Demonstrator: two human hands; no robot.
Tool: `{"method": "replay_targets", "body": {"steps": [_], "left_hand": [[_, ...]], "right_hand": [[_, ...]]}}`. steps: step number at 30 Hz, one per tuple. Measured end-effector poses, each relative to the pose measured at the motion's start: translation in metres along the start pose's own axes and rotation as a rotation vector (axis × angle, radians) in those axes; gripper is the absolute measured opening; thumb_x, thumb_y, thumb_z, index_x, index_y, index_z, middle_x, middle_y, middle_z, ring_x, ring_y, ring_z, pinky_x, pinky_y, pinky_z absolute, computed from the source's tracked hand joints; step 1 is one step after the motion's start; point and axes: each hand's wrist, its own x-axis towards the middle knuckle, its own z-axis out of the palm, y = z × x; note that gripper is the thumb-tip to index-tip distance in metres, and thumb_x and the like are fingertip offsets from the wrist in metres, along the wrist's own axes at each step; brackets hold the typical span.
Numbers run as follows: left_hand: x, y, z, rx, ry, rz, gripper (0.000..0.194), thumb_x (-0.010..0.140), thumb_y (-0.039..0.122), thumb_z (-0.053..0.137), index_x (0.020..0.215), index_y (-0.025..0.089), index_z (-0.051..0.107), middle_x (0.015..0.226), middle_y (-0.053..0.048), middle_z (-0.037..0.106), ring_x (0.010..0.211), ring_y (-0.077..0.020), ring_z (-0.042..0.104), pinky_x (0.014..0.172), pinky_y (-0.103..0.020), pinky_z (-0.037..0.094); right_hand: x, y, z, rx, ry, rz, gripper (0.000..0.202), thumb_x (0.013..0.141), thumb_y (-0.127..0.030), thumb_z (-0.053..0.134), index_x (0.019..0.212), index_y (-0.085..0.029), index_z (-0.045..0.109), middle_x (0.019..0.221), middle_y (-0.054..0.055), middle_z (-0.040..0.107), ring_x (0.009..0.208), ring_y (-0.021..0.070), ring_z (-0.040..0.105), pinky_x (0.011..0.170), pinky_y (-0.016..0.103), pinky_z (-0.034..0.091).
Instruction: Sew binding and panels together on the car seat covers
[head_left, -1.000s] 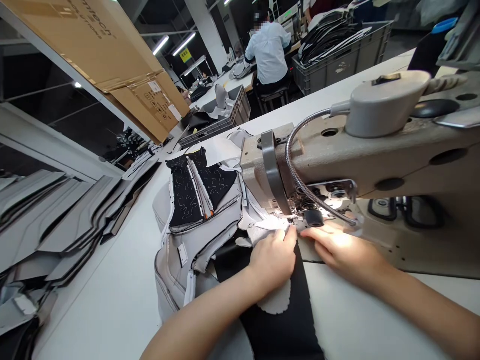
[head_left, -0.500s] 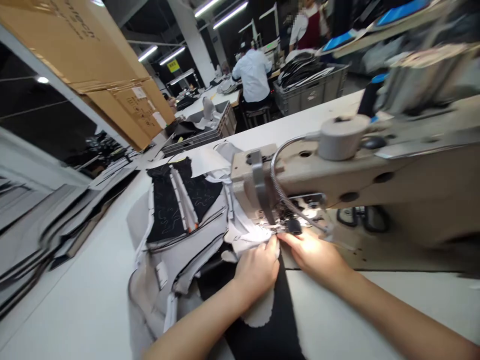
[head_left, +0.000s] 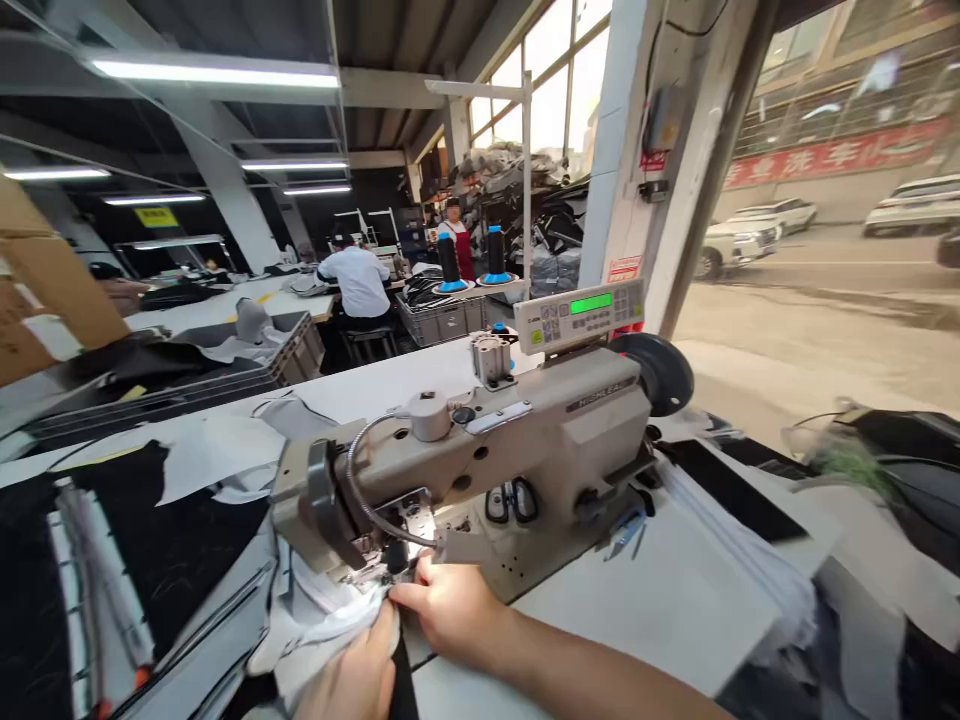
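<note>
A beige sewing machine (head_left: pixel 540 430) stands on the white table, its lamp lighting the needle area. Light grey fabric (head_left: pixel 322 610) lies bunched under and beside the machine's head. My left hand (head_left: pixel 352 665) is closed on that fabric at the bottom, just in front of the needle area. Close to its right, my right hand (head_left: pixel 457 610) pinches the fabric edge with thumb and forefinger beside the presser foot. A black piece (head_left: pixel 195 550) with pale strips spreads to the left.
Scissors (head_left: pixel 511 500) rest under the machine arm. Fabric stacks (head_left: pixel 735 540) lie at the right. Behind the table are grey crates (head_left: pixel 442 322) and a person in a white shirt (head_left: pixel 356 280). A street with cars shows at the right.
The view has swung right and up, bringing the whole machine, its control panel and the street into sight. Both hands remain at the fabric by the needle area.
</note>
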Motion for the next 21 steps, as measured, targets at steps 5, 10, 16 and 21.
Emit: {"method": "replay_targets", "body": {"steps": [5, 10, 16, 21], "left_hand": [[-0.002, 0.019, -0.029, 0.048, -0.096, -0.082, 0.055, 0.079, 0.003, 0.029, 0.129, 0.012, 0.05, 0.103, -0.012, 0.068, 0.088, -0.0269, 0.066, 0.075, -0.037, 0.053], [-0.007, 0.029, -0.039, 0.045, -0.198, -0.061, 0.048, 0.083, 0.01, 0.039, 0.13, 0.011, 0.047, 0.1, -0.011, 0.067, 0.087, -0.0246, 0.066, 0.074, -0.033, 0.054], [-0.016, 0.045, -0.019, 0.171, -0.132, -0.174, 0.051, 0.088, 0.01, 0.037, 0.138, 0.002, 0.034, 0.096, -0.016, 0.064, 0.079, -0.0222, 0.065, 0.064, -0.029, 0.054], [-0.005, 0.05, -0.029, 0.129, -0.224, -0.252, 0.06, 0.084, 0.013, 0.044, 0.14, -0.001, 0.028, 0.086, -0.015, 0.066, 0.073, -0.0231, 0.066, 0.058, -0.028, 0.052]], "right_hand": [[-0.003, -0.004, 0.0, -0.054, 0.006, 0.002, 0.03, 0.087, -0.026, 0.05, 0.115, -0.033, 0.059, 0.082, -0.001, 0.06, 0.067, 0.013, 0.056, 0.052, 0.02, 0.036], [-0.012, -0.007, 0.011, -0.079, -0.037, 0.012, 0.037, 0.091, -0.021, 0.047, 0.126, -0.028, 0.054, 0.086, 0.005, 0.061, 0.075, 0.018, 0.058, 0.058, 0.023, 0.041], [-0.018, -0.011, 0.023, -0.083, -0.033, -0.029, 0.044, 0.083, -0.008, 0.048, 0.126, -0.017, 0.054, 0.094, 0.012, 0.061, 0.082, 0.0236, 0.058, 0.06, 0.028, 0.043], [-0.017, -0.02, 0.025, -0.223, 0.106, -0.039, 0.037, 0.083, -0.011, 0.051, 0.119, -0.016, 0.058, 0.085, 0.009, 0.061, 0.069, 0.0201, 0.058, 0.05, 0.027, 0.037]]}}
